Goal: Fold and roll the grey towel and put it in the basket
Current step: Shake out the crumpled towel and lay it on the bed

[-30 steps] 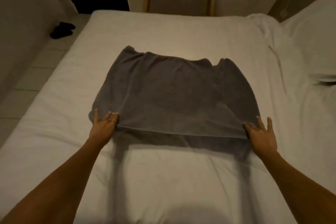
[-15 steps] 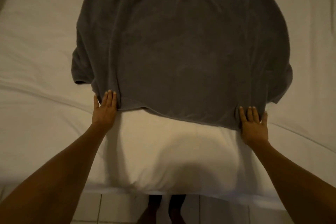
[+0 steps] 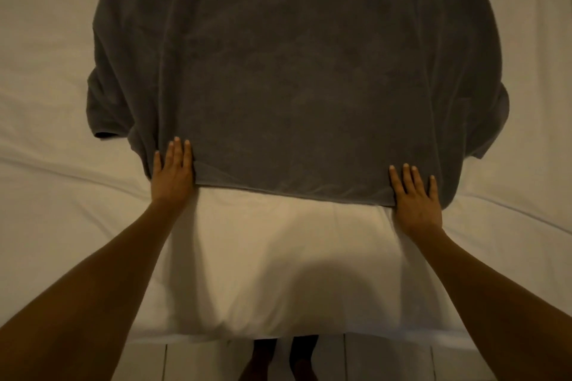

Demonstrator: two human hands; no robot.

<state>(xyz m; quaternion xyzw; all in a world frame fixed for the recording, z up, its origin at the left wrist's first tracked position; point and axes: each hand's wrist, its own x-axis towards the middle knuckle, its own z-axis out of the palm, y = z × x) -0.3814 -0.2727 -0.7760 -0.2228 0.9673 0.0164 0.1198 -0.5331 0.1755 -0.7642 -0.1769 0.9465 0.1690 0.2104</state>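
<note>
The grey towel [image 3: 294, 71] lies spread on the white bed, its far end cut off by the top of the frame and its side edges rumpled. My left hand [image 3: 172, 172] rests on the towel's near left corner, fingers straight and thumb tucked under the edge. At the near right corner my right hand [image 3: 416, 199] grips the hem the same way. The near hem runs almost straight between the two hands. No basket is in view.
The white bed sheet [image 3: 278, 257] stretches out on all sides of the towel, with creases running left and right. The mattress edge [image 3: 216, 339] is just below my arms. Under it show a tiled floor [image 3: 371, 362] and my feet [image 3: 278, 362].
The view has tipped down and closer to the bed. The towel's near edge, held raised a second ago, now lies on the sheet nearer the mattress edge, both hands still on its corners.
</note>
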